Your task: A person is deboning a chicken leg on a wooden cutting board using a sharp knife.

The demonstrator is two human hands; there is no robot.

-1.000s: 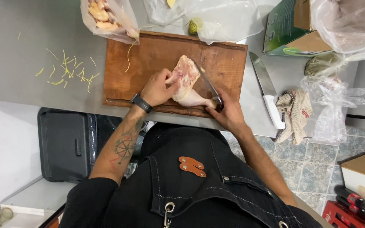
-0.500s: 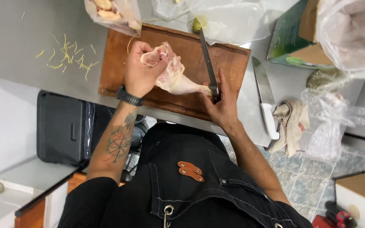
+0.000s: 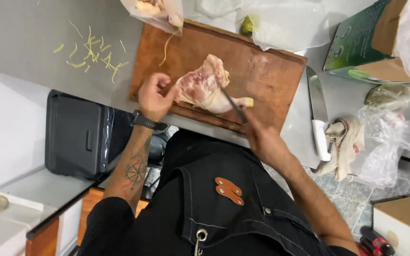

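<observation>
1. Gripping a thin dark-bladed knife (image 3: 231, 103), the right hand (image 3: 262, 137) is closed round the handle at the near edge of the board; the blade tip angles up into the meat.
2. Left hand (image 3: 152, 97), dark watch on the wrist, fingers curled and narrow, touches the left edge of the raw chicken piece (image 3: 202, 87) and pins it. Whether it pinches skin or just presses down, cannot tell.
3. Progress, as a judgement: cutting looks under way, not finished. The piece is in one lump, no separate cut-offs lie beside it on the board, so most of the trimming seems left.
4. The chicken piece is pink with pale yellowish skin and fat, glossy, irregular in shape, with a narrower end pointing right under the blade. It lies near the middle of the wooden cutting board (image 3: 271, 71), slightly toward the near edge.
5. The board sits on a grey steel counter (image 3: 24, 28).
6. A clear bag holding more raw chicken (image 3: 155, 12) overlaps the board's far left corner.
7. Thin yellow shreds (image 3: 93, 54) are scattered left of the board.
8. A cleaver (image 3: 316, 109) lies just right of the board, a crumpled cloth (image 3: 342, 144) beside it; a green carton (image 3: 357, 42) stands further off.
</observation>
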